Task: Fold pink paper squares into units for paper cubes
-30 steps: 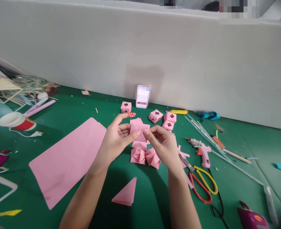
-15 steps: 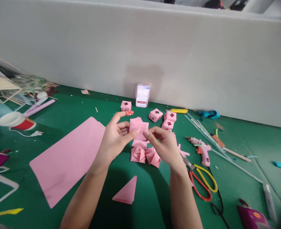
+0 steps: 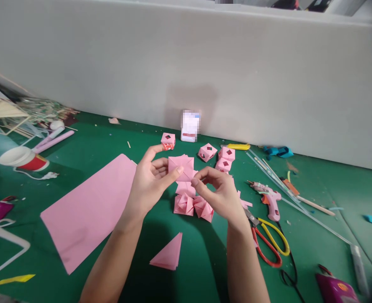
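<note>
My left hand pinches a folded pink paper square between thumb and fingers, with crease lines crossing its face. At the square's lower right corner, my right hand has thumb and forefinger closed on the paper's edge. Red-and-white tape wraps my left forefinger. Just below the hands lie two folded pink paper pieces with raised points. A pink paper triangle rests nearer to me. Behind the hands stand several hollow pink paper shapes, with diamond holes in their faces.
A large pink sheet lies at left, beyond it a paper cup. At right are scissors, a pink glue gun, a yellow cutter and clear sticks. A phone leans on the grey wall.
The pink paper square has turned and shifted slightly left, and now shows a straighter top edge. My right fingers have slid down to its lower right corner.
</note>
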Available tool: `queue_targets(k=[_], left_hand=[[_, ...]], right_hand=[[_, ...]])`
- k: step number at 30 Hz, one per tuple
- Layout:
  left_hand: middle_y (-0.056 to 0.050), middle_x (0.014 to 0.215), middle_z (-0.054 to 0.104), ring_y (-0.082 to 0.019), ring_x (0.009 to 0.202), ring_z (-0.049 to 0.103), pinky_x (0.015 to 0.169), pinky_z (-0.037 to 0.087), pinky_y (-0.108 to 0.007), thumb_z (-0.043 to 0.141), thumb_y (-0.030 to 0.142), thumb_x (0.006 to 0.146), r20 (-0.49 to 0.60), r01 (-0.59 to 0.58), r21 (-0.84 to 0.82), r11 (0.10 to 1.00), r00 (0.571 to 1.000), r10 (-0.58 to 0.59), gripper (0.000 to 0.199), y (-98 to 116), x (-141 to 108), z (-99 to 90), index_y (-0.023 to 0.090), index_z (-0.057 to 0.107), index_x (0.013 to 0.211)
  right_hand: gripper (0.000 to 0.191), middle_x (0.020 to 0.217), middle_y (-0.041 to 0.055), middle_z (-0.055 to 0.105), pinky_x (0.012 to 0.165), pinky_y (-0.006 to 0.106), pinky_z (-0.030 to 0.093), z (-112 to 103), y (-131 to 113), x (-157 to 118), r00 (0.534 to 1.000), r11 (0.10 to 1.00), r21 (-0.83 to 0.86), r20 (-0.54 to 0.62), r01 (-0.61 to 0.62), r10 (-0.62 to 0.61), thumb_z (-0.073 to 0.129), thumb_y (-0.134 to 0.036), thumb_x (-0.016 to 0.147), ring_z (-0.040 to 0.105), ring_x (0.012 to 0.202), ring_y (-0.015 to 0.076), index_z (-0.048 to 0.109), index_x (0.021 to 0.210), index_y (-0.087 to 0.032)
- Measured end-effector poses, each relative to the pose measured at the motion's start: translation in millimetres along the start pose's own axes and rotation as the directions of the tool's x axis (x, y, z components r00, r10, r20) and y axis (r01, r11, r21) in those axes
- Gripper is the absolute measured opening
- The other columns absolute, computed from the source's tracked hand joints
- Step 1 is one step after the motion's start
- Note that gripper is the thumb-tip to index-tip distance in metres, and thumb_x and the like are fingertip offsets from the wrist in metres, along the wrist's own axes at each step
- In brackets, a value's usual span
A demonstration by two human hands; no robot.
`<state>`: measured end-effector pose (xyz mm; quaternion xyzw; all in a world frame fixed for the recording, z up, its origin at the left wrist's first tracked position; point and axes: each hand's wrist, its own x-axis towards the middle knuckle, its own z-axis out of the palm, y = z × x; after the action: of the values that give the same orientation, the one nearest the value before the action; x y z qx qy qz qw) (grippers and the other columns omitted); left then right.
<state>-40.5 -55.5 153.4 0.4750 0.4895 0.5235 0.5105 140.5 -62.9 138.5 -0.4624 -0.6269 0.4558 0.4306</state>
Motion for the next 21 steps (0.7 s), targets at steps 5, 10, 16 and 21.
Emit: queue_targets(k=[5, 10, 16, 21], left_hand=[[-0.001, 0.09, 0.073, -0.018, 0.084, 0.073, 0.07, 0.059, -0.024, 0.08, 0.023, 0.075, -0.026, -0.036, -0.039, 0.999, 0.999, 0.035, 0.057, -1, -2, 4.0, 0.024, 0.053, 0.126], [0.0, 0.086, 0.072, -0.015, 0.08, 0.072, 0.07, 0.059, -0.022, 0.081, 0.023, 0.076, -0.077, -0.097, -0.086, 0.992, 0.993, 0.09, 0.058, -5, -2, 10.2, 0.024, 0.051, 0.126], [0.0, 0.086, 0.073, -0.017, 0.083, 0.074, 0.074, 0.06, -0.026, 0.081, 0.026, 0.078, -0.148, -0.185, -0.187, 0.965, 0.976, 0.159, 0.056, -13, -3, 22.2, 0.024, 0.052, 0.126], [-0.001, 0.089, 0.074, -0.018, 0.086, 0.075, 0.078, 0.061, -0.027, 0.081, 0.025, 0.079, -0.199, -0.238, -0.266, 0.934, 0.962, 0.188, 0.052, -14, -5, 27.1, 0.025, 0.055, 0.124]], right_hand=[[0.011, 0.075, 0.0007, 0.066, 0.065, 0.029, 0.048, 3, -1, 1, 0.997, 0.998, 0.0, -0.057, 0.06, -0.06, 0.065, -0.023, 0.088, 0.058, 0.068, 0.0158, 0.064, 0.076, -0.021], [0.012, 0.074, 0.0008, 0.065, 0.066, 0.03, 0.048, 5, -1, 0, 0.976, 0.987, -0.051, -0.152, 0.152, -0.158, 0.064, -0.017, 0.086, 0.058, 0.069, 0.0164, 0.062, 0.075, -0.022], [0.012, 0.072, -0.0004, 0.063, 0.065, 0.031, 0.047, 12, 2, 0, 0.882, 0.934, -0.142, -0.31, 0.328, -0.356, 0.062, -0.015, 0.086, 0.058, 0.068, 0.0163, 0.061, 0.076, -0.022], [0.009, 0.084, 0.0021, 0.067, 0.069, 0.032, 0.049, 19, 3, 0, 0.841, 0.899, -0.129, -0.32, 0.418, -0.437, 0.06, -0.014, 0.088, 0.061, 0.078, 0.0177, 0.065, 0.091, -0.021]])
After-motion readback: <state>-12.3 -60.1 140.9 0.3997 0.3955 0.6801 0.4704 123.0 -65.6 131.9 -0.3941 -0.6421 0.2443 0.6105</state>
